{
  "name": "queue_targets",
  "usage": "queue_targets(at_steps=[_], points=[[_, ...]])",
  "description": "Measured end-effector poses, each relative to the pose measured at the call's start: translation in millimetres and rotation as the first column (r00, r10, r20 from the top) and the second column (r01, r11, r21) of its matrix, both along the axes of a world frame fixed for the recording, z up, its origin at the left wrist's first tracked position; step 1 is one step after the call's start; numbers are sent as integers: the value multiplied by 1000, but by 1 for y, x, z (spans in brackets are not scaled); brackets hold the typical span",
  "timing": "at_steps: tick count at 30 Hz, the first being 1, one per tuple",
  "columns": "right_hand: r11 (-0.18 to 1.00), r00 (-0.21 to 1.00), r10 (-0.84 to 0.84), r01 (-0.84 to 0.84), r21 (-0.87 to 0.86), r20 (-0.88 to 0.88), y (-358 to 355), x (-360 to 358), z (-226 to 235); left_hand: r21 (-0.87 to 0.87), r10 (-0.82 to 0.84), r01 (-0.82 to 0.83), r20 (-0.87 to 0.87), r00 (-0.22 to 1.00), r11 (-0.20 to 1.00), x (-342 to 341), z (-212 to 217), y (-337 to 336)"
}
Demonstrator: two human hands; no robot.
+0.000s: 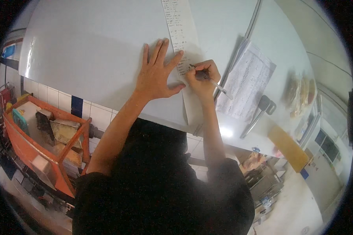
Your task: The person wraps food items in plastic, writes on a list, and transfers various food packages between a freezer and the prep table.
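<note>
A long, narrow strip of white paper (179,27) with handwritten lines runs down a smooth white panel (94,51). My left hand (155,76) lies flat with its fingers spread, on the panel along the strip's left side; one fingertip touches the paper. In my right hand (203,80) a pen (220,87) is pinched, its dark tip end at the strip's written lines and its pale barrel slanting down to the right. The exact contact of the tip with the paper is too small to tell.
Right of my hands, printed or written sheets (245,80) hang on the panel beside a long seam. A black and silver handle (259,113) sticks out below them. At the lower left stands an orange cart (57,172) with metal tins. Clear bags (301,94) are at the far right.
</note>
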State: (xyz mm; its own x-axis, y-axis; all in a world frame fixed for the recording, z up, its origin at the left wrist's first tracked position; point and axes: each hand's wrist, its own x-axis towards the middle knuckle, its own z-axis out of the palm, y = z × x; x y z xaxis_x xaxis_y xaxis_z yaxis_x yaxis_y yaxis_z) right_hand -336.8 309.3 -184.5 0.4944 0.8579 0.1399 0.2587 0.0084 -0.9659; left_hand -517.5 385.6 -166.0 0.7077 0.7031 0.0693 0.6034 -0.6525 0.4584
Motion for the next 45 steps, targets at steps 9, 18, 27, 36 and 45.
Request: queue_targets(at_steps=[9,18,27,36,45], points=[[999,994,-29,32,-24,103,4,2,-9,-7,-2,2,-17,1000,1000,3,0,-2],[999,993,-19,24,-42,113,6,3,-9,8,-8,8,-18,1000,1000,2,-2,-1],[1000,1000,-20,20,0,4,6,-1,-7,10,-11,12,-43,999,1000,2,0,-2],[984,995,-70,58,-171,-66,-29,29,28,14,-15,16,-11,1000,1000,3,3,-3],[740,881,272,65,-669,387,-78,18,59,154,-28,20,45,999,988,1,10,-2]])
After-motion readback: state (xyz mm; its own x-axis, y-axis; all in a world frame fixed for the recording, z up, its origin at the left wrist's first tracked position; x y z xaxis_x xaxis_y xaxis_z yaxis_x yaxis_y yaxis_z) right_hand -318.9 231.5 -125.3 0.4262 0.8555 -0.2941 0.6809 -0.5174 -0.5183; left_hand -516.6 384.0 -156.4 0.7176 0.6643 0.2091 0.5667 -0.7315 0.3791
